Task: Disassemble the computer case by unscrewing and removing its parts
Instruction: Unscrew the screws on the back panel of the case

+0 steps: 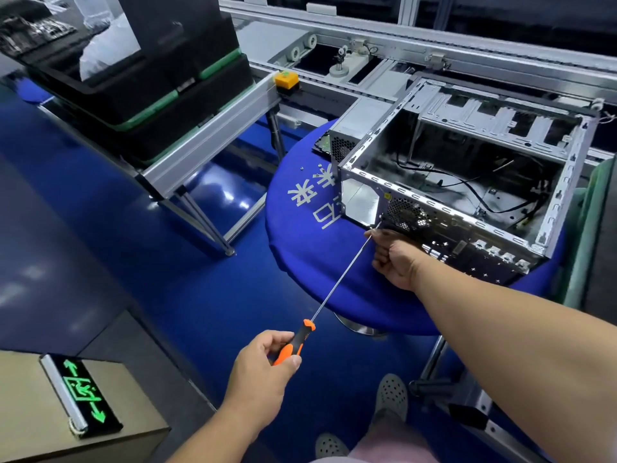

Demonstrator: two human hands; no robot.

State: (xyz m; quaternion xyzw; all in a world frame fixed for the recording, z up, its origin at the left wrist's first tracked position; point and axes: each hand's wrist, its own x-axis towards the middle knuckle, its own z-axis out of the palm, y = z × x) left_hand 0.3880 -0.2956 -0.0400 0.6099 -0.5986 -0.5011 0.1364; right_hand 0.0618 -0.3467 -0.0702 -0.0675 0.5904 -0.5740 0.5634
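Left hand [263, 365] grips screwdriver [302, 335]; tip at computer case [467, 182] rear corner; right hand [395, 259] apparently pinches shaft.

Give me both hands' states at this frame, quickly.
Left hand: grips the orange-and-black handle of the long screwdriver.
Right hand: fingers curled near the screwdriver tip at the computer case; what it holds cannot be told.

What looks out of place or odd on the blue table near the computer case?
Two small loose screws lie on the blue table left of the computer case, uncontained, where they could roll off. The power supply sits outside, against the case.
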